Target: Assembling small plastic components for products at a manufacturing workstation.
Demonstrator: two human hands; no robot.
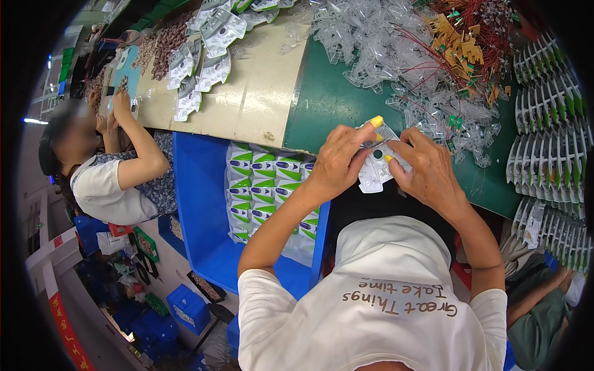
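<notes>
The white casing, its long axis slanting from near to far, lies between the left hand, gripping its left side, and the right hand, thumb clamped on its right, both equally near, a clear piece at its far end, heaped clear parts beyond it.

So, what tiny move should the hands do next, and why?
Perhaps press the clear, thin plastic piece down onto the white plastic shell with a dark round spot: it appears at the shell's upper end, between the left hand and right hand, whose yellow-tipped thumb touches the shell.
</notes>
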